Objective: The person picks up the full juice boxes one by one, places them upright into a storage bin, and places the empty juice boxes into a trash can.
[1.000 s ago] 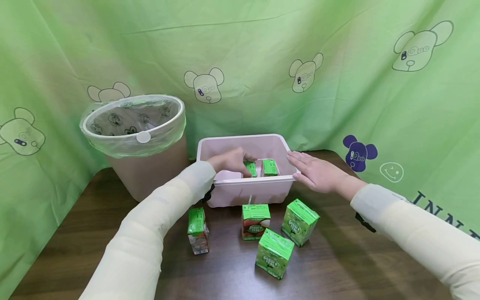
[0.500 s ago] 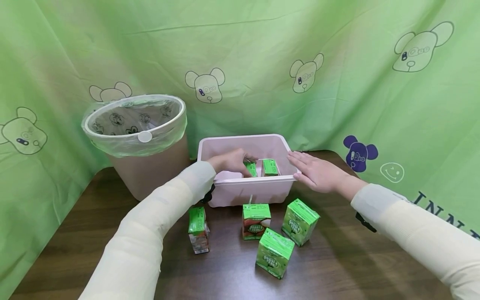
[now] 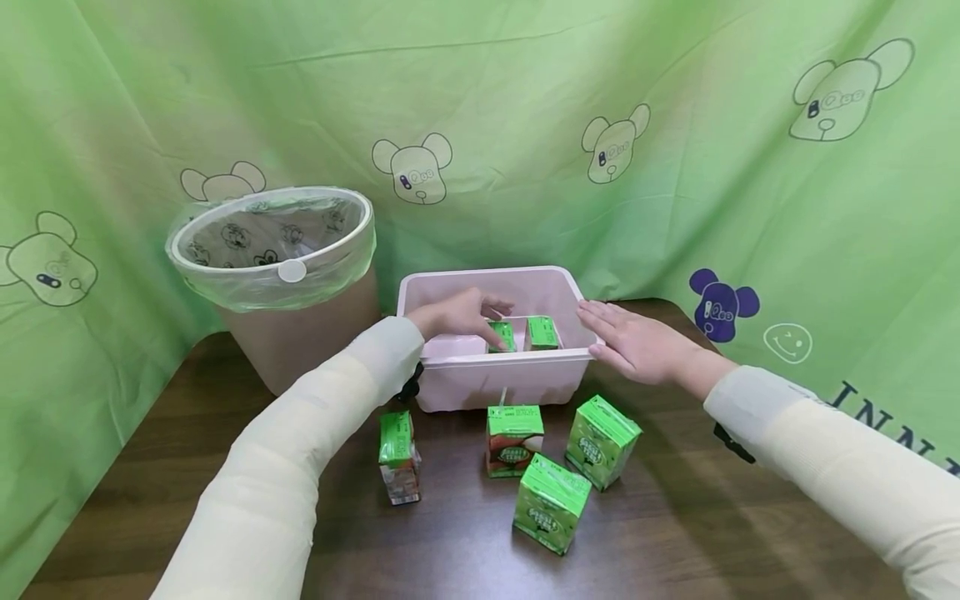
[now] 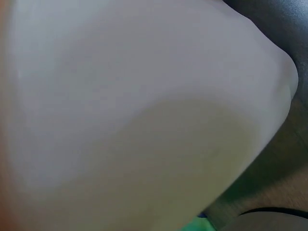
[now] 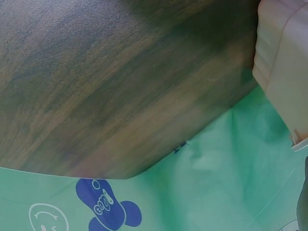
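Note:
A pale pink plastic bin (image 3: 502,383) stands mid-table in the head view, with two green-topped juice boxes inside. My left hand (image 3: 461,315) reaches over its front left rim, fingers spread above the left juice box (image 3: 502,337), thumb right at that box's top. Beside it is the right juice box (image 3: 542,333). My right hand (image 3: 633,340) lies with straight fingers along the bin's right rim. In the left wrist view the bin wall (image 4: 120,72) fills most of the picture and the fingers are hidden. The right wrist view catches the bin's side (image 5: 288,62) at its edge.
In front of the bin, several more juice boxes stand on the dark wood table (image 3: 450,550): a brown one (image 3: 399,462) at left, a red one (image 3: 514,442), and green ones (image 3: 602,442) at right. A bag-lined trash can (image 3: 300,342) stands back left, before a green curtain (image 3: 510,92).
My left hand has loosened from the left juice box: its fingers have lifted and spread, and the hand has shifted slightly up. The right hand stays at the bin's rim.

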Action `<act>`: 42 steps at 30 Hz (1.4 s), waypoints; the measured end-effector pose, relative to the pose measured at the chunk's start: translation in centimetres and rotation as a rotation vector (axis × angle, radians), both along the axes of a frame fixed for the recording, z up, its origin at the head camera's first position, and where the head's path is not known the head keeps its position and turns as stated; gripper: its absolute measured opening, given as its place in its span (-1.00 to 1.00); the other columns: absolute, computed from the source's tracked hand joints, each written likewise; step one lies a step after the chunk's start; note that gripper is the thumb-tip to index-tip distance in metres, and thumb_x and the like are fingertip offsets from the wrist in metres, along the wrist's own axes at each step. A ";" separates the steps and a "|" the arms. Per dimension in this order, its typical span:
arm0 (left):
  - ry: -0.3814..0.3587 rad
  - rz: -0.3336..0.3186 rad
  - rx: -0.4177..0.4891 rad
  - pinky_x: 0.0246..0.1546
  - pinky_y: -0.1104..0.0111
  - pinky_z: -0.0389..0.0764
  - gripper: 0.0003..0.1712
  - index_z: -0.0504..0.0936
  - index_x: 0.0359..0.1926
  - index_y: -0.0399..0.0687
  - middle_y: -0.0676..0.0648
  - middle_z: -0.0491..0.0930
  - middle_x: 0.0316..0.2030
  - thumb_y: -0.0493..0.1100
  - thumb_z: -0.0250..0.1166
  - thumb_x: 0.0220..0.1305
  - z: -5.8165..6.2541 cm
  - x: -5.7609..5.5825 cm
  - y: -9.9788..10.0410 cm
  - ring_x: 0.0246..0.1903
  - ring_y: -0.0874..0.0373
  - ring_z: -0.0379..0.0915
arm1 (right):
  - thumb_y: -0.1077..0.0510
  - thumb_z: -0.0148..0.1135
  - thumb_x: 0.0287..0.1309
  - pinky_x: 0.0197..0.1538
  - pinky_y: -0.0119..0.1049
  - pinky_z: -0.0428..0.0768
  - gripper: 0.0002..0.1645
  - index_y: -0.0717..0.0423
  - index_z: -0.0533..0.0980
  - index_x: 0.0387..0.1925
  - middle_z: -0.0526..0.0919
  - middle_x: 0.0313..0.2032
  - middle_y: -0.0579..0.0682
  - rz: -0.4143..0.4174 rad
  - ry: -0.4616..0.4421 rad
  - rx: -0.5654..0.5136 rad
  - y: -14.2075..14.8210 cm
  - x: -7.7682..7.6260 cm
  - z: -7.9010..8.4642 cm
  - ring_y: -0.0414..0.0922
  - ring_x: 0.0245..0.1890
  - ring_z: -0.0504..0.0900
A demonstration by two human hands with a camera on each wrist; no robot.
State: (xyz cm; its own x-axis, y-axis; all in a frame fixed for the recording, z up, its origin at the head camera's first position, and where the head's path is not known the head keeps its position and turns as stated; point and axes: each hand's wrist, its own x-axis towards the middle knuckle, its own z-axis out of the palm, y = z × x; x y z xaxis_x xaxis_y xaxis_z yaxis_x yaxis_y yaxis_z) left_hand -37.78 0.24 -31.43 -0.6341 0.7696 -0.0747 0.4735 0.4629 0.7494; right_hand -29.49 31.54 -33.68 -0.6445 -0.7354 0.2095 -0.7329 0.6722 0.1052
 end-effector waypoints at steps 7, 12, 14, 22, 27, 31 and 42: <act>0.008 0.013 0.056 0.21 0.32 0.40 -0.10 0.28 0.39 -0.26 -0.23 0.34 0.32 -0.26 0.50 0.06 1.2 0.2 -0.9 0.28 -0.06 0.30 | -0.01 -0.10 0.47 0.39 0.07 0.12 -0.31 0.46 0.17 0.36 0.17 0.38 0.35 0.003 0.005 0.006 0.2 -0.3 0.1 0.23 0.40 0.10; 0.001 0.036 0.084 0.23 0.29 0.38 -0.11 0.27 0.40 -0.24 -0.18 0.36 0.31 -0.27 0.48 0.07 1.8 0.5 -1.7 0.30 -0.10 0.27 | 0.00 -0.10 0.47 0.38 0.09 0.14 -0.31 0.46 0.16 0.37 0.17 0.38 0.37 0.005 0.002 0.008 0.3 -0.3 0.0 0.24 0.40 0.10; 0.005 0.045 0.088 0.24 0.27 0.38 -0.11 0.26 0.41 -0.22 -0.16 0.36 0.31 -0.26 0.48 0.08 1.9 0.6 -2.0 0.30 -0.08 0.27 | 0.01 -0.10 0.47 0.37 0.10 0.15 -0.31 0.46 0.16 0.37 0.17 0.38 0.37 0.003 0.002 0.007 0.3 -0.3 0.0 0.24 0.40 0.10; 0.027 0.065 0.086 0.25 0.23 0.37 -0.13 0.27 0.40 -0.23 -0.17 0.40 0.29 -0.27 0.46 0.10 2.4 0.9 -3.2 0.28 -0.10 0.29 | 0.04 -0.08 0.46 0.35 0.12 0.19 -0.34 0.49 0.20 0.33 0.20 0.36 0.39 0.010 0.015 -0.011 0.3 -0.1 -0.3 0.25 0.39 0.12; 0.033 0.078 0.123 0.26 0.14 0.36 -0.16 0.30 0.39 -0.22 -0.17 0.41 0.28 -0.27 0.46 0.10 2.6 1.4 -3.8 0.27 -0.07 0.32 | 0.03 -0.09 0.46 0.35 0.12 0.19 -0.34 0.49 0.20 0.33 0.21 0.35 0.39 0.022 0.024 -0.014 0.2 -0.2 -0.3 0.25 0.39 0.13; 0.040 0.101 0.175 0.19 0.23 0.44 -0.18 0.35 0.36 -0.22 -0.17 0.43 0.26 -0.27 0.48 0.08 2.7 2.1 -4.3 0.24 -0.03 0.36 | 0.03 -0.09 0.47 0.37 0.09 0.16 -0.33 0.48 0.19 0.34 0.20 0.36 0.38 0.023 0.022 -0.016 0.2 -0.3 -0.3 0.25 0.39 0.12; 0.056 0.174 0.329 0.17 0.16 0.46 -0.26 0.45 0.28 -0.28 -0.19 0.49 0.21 -0.31 0.49 0.05 2.2 3.4 -6.3 0.19 -0.11 0.41 | 0.04 -0.09 0.46 0.36 0.10 0.17 -0.34 0.50 0.20 0.33 0.20 0.36 0.39 0.026 0.019 -0.022 -0.1 -0.3 -0.2 0.26 0.38 0.13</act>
